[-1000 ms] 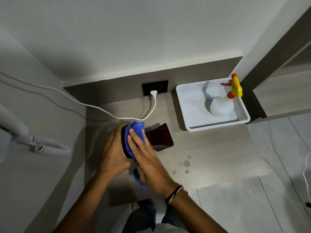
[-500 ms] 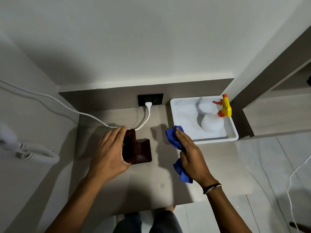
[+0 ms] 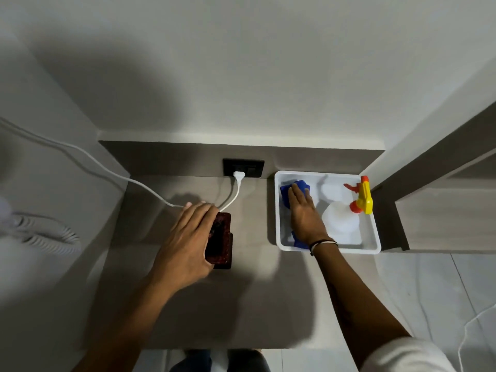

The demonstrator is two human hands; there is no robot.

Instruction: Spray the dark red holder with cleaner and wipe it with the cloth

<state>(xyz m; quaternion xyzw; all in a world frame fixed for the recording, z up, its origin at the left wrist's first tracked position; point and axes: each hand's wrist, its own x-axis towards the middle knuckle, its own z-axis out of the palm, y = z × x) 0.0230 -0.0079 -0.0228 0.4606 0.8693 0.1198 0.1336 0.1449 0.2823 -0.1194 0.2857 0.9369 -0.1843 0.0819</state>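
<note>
Your left hand (image 3: 188,237) grips the dark red holder (image 3: 220,240) on the counter (image 3: 255,304); your right hand (image 3: 304,210) lies flat, fingers extended, pressing the blue cloth (image 3: 295,187) into the white tray (image 3: 371,248) beside the spray bottle (image 3: 342,222). Wiping looks finished.

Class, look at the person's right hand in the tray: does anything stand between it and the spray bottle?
Nothing visible does. The right hand lies flat on the blue cloth in the white tray, and the spray bottle stands just to its right in the same tray.
</note>
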